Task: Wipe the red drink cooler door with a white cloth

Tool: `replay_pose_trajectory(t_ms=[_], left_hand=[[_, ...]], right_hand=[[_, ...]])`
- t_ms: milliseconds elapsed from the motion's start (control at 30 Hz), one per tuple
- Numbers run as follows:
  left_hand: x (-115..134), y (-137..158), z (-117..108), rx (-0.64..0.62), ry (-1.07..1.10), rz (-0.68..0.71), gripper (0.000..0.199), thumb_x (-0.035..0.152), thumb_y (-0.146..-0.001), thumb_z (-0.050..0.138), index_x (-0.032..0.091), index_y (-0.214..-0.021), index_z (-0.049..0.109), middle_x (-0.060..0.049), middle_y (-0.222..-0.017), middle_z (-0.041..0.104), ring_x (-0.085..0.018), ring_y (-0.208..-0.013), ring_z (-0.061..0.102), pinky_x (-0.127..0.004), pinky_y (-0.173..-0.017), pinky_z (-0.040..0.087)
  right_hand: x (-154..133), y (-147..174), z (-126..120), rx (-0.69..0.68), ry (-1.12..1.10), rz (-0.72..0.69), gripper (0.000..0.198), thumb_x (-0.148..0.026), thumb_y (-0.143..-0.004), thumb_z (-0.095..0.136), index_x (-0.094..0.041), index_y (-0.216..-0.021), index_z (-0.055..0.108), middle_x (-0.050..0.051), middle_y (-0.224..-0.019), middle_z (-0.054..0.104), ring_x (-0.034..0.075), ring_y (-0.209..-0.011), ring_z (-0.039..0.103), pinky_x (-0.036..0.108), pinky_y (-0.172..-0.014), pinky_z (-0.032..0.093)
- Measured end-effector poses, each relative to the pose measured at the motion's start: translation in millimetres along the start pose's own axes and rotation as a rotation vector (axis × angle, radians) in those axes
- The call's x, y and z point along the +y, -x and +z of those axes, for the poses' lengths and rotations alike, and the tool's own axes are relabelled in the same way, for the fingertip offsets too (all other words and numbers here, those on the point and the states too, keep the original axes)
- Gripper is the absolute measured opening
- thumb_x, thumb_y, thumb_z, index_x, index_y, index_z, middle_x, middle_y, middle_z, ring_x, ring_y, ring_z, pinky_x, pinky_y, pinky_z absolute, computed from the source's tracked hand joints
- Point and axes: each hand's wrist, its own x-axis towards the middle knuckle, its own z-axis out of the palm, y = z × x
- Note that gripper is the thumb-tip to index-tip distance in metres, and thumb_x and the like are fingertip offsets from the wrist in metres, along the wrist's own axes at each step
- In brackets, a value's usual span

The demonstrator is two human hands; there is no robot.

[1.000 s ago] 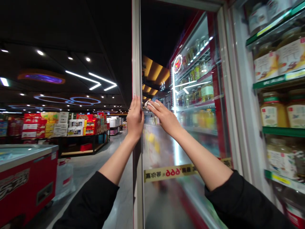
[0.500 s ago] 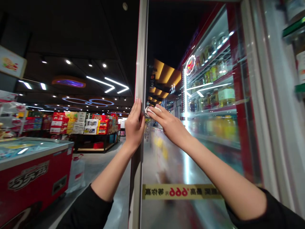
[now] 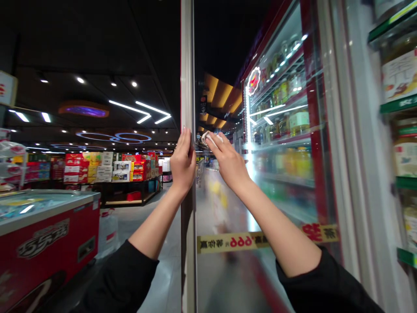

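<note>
A glass door (image 3: 224, 204) with a pale metal frame (image 3: 187, 65) stands open in front of me. My left hand (image 3: 183, 163) is closed on the frame's upright edge, its fingers pointing up. Under the fingers of my right hand (image 3: 230, 163) is a crumpled white cloth (image 3: 208, 138), pressed to the glass near that edge. It may be a tissue; part of it is hidden by the fingers. Across the lower glass runs a yellow strip (image 3: 215, 243) with mirrored lettering. Drink bottles on lit shelves reflect in the pane.
At right, shelves with green price rails (image 3: 391, 106) hold labelled jars (image 3: 402, 71). A red chest freezer (image 3: 58, 243) stands at lower left, a clear plastic jug (image 3: 109, 230) beside it. Stacked boxes (image 3: 122, 171) fill a display stand farther back.
My view has shifted right, bringing more of the jar shelves in. The right hand and cloth have moved slightly up and away from the frame; the left hand keeps hold of the edge.
</note>
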Motion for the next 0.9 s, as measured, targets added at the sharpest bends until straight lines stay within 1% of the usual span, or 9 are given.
replay_pose_trajectory(t_ms=[167,300,400,467,533,633,733,800,900], left_hand=[[-2,5,3,-0.006,-0.002,0.026,0.067,0.013,-0.11,0.051,0.031,-0.174,0.044,-0.001,-0.176,0.047,-0.023,-0.163,0.046,-0.042,-0.137,0.04],[2,16,4,0.028,-0.04,0.033,0.065,0.014,-0.112,0.05,0.029,-0.175,0.043,-0.005,-0.174,0.049,-0.023,-0.161,0.05,-0.041,-0.135,0.044],[6,29,2,0.041,-0.08,0.037,0.068,0.012,-0.111,0.05,0.03,-0.177,0.039,-0.005,-0.174,0.049,-0.023,-0.16,0.051,-0.042,-0.134,0.047],[9,39,1,0.03,-0.087,0.049,0.075,0.009,-0.11,0.05,0.033,-0.179,0.032,-0.004,-0.177,0.044,-0.024,-0.162,0.048,-0.043,-0.135,0.045],[12,47,-1,0.01,-0.102,0.069,0.082,0.005,-0.108,0.049,0.034,-0.181,0.025,-0.004,-0.18,0.038,-0.025,-0.165,0.043,-0.044,-0.137,0.043],[20,52,-2,0.022,-0.167,0.167,0.085,-0.002,-0.105,0.043,0.031,-0.181,0.022,-0.005,-0.18,0.039,-0.024,-0.166,0.04,-0.044,-0.137,0.041],[29,50,0,0.001,-0.229,0.328,0.085,-0.006,-0.105,0.039,0.027,-0.181,0.022,-0.009,-0.176,0.047,-0.021,-0.165,0.042,-0.041,-0.137,0.041],[32,47,3,-0.042,-0.258,0.406,0.084,-0.006,-0.106,0.04,0.025,-0.181,0.02,-0.01,-0.173,0.051,-0.021,-0.164,0.044,-0.04,-0.137,0.042],[33,44,6,-0.081,-0.298,0.42,0.083,-0.005,-0.106,0.041,0.022,-0.182,0.017,-0.012,-0.172,0.051,-0.023,-0.164,0.044,-0.041,-0.135,0.045]], right_hand=[[-6,9,-1,-0.087,-0.035,-0.056,0.083,0.009,-0.097,0.045,-0.036,-0.164,0.056,-0.004,-0.174,0.053,0.022,-0.168,0.039,0.049,-0.135,0.048],[-4,-21,3,-0.059,-0.044,0.01,0.078,0.007,-0.098,0.042,-0.031,-0.165,0.056,0.0,-0.176,0.051,0.024,-0.17,0.035,0.05,-0.135,0.047],[-6,-41,10,-0.023,-0.069,0.01,0.077,0.005,-0.1,0.04,-0.031,-0.166,0.054,0.002,-0.175,0.052,0.024,-0.171,0.033,0.052,-0.137,0.044],[-4,-38,10,-0.055,-0.063,-0.023,0.074,0.005,-0.102,0.039,-0.029,-0.166,0.055,0.002,-0.175,0.051,0.024,-0.171,0.034,0.05,-0.136,0.045],[4,-23,5,-0.114,-0.043,-0.063,0.072,0.004,-0.103,0.039,-0.029,-0.165,0.057,0.002,-0.175,0.051,0.023,-0.17,0.036,0.047,-0.134,0.048],[26,-1,-9,-0.132,-0.009,-0.048,0.069,0.002,-0.105,0.042,-0.03,-0.164,0.058,0.002,-0.175,0.051,0.024,-0.169,0.039,0.046,-0.133,0.049],[44,-2,-16,-0.067,0.005,0.056,0.071,0.003,-0.104,0.041,-0.028,-0.166,0.056,0.004,-0.177,0.049,0.026,-0.17,0.035,0.05,-0.136,0.045],[48,-9,-14,-0.04,-0.003,0.09,0.074,0.006,-0.102,0.037,-0.026,-0.166,0.056,0.005,-0.177,0.048,0.026,-0.171,0.032,0.051,-0.137,0.042],[44,-9,-7,-0.06,-0.016,0.034,0.076,0.007,-0.101,0.037,-0.025,-0.167,0.055,0.005,-0.178,0.048,0.025,-0.171,0.033,0.049,-0.138,0.042]])
